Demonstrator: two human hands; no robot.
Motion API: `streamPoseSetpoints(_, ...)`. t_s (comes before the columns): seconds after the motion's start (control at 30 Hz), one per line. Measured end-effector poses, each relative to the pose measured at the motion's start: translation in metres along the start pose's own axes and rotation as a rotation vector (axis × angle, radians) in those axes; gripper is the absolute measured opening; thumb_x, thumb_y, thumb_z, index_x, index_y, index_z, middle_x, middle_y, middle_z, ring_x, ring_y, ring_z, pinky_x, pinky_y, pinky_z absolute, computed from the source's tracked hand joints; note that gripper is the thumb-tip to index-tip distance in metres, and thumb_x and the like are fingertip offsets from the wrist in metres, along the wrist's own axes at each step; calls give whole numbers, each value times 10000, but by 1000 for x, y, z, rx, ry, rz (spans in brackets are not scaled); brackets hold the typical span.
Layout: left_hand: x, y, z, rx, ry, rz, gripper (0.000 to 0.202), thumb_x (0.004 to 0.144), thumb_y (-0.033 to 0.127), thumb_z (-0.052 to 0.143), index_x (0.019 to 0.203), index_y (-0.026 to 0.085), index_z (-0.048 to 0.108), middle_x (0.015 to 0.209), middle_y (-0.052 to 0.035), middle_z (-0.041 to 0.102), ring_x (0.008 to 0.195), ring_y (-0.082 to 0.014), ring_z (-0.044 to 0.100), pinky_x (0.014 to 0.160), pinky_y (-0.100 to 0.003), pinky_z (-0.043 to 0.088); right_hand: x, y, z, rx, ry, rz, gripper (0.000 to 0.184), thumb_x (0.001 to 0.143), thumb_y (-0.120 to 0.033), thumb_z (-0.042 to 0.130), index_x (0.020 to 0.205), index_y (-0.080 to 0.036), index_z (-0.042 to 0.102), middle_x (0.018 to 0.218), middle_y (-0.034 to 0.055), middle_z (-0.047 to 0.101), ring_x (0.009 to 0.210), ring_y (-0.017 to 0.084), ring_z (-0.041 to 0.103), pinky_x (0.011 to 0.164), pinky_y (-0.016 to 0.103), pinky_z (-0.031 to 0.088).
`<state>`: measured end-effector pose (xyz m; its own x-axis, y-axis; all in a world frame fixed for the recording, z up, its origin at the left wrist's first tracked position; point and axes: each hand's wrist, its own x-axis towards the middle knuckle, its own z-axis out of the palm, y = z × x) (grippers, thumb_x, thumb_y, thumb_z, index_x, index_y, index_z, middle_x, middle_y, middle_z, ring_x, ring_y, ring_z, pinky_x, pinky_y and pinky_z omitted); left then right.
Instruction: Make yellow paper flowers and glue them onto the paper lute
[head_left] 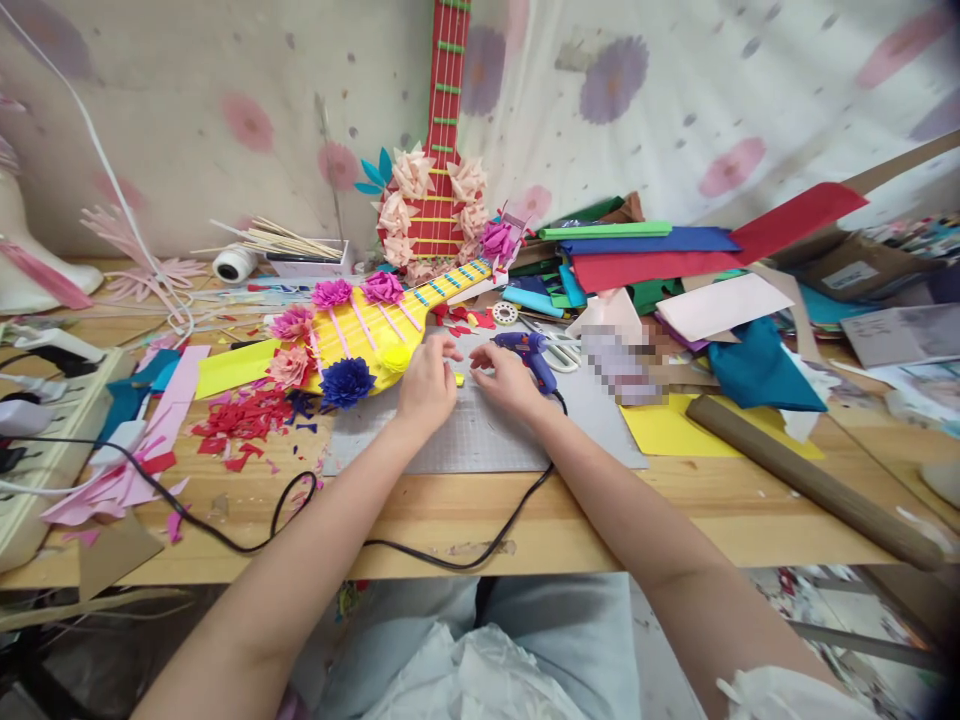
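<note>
Over the grey cutting mat, my left hand is half curled, its fingertips apart and nothing visible between them. A small yellow piece shows at its edge; whether it touches the hand I cannot tell. To its left lies a yellow paper guitar with pink, purple and blue paper flowers, a blue flower nearest me. My right hand faces the left one, fingers bent and spread, holding nothing visible. Just behind it a blue glue gun rests on the mat.
A red paper guitar stands against the curtain. Red paper scraps lie at left, near a power strip. A black cord loops along the front edge. Coloured paper and a brown roll lie at right.
</note>
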<state>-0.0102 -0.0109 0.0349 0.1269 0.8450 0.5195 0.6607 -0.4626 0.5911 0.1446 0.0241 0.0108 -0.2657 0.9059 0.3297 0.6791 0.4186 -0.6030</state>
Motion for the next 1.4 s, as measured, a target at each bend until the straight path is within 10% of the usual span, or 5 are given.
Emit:
streamPoseSetpoints(0.37, -11, -34, 27, -56, -107, -167, 426, 752, 33, 423, 1150, 180, 392, 1112, -123, 588, 1026, -199, 568, 907, -387, 448, 3, -2, 20, -29, -19, 52, 250, 739, -190, 625, 965, -205, 519, 818, 19, 657, 812, 182, 576, 769, 336, 418)
streamPoseSetpoints(1.4, -8, -33, 28, -13, -110, -213, 245, 699, 118, 551, 936, 181, 550, 993, -82, 577, 878, -185, 571, 837, -337, 475, -7, 2, 1, 36, 94, 23, 250, 773, -160, 534, 1014, -222, 504, 834, 9, 659, 804, 177, 583, 748, 321, 425)
